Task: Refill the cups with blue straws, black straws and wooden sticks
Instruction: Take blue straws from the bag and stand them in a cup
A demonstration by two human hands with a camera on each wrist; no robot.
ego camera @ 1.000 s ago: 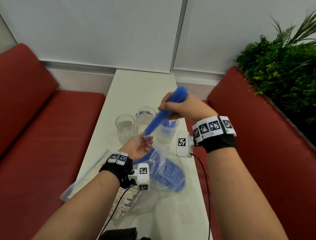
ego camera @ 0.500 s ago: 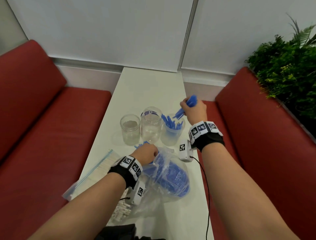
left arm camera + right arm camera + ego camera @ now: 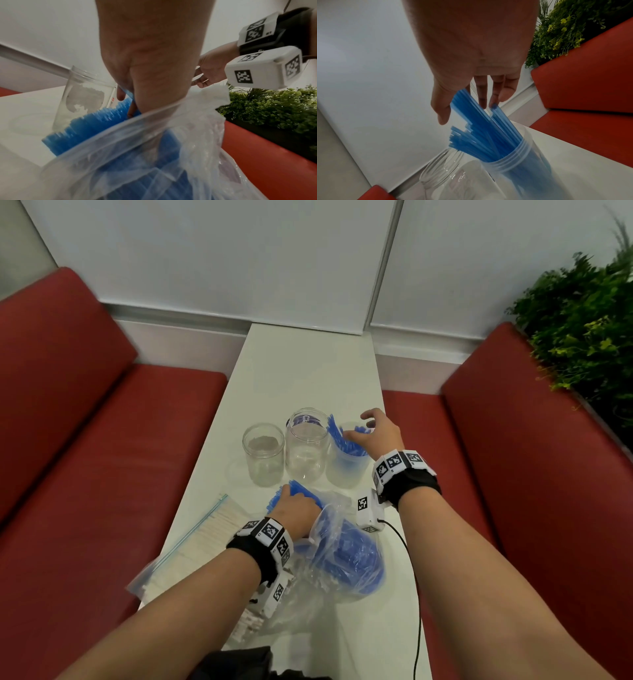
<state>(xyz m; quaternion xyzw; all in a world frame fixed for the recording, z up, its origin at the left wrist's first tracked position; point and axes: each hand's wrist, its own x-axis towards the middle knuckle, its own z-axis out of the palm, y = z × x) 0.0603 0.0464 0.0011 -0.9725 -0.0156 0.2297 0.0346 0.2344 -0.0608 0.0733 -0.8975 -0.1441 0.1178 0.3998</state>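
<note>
Three cups stand in a row on the white table [image 3: 308,371]: a small clear jar [image 3: 263,453], a taller clear jar [image 3: 307,445], and a frosted cup [image 3: 346,470] holding blue straws [image 3: 481,128]. My right hand [image 3: 359,426] hovers over that cup, its relaxed fingers [image 3: 482,94] touching the straw tops. At the mouth of a clear plastic bag [image 3: 342,549], my left hand [image 3: 291,498] grips a bundle of blue straws [image 3: 96,121], with its fingers curled round them. A zip bag of wooden sticks [image 3: 202,532] lies at the left. No black straws are in view.
Red bench seats [image 3: 102,440] flank the narrow table on both sides. A green plant [image 3: 582,337] stands behind the right seat. A black cable [image 3: 416,594] trails along the table's right side. A dark object [image 3: 239,662] lies at the near table edge.
My right hand lowered its straw bundle into the frosted cup and let go. My left hand dropped to the bag mouth and took hold of more blue straws.
</note>
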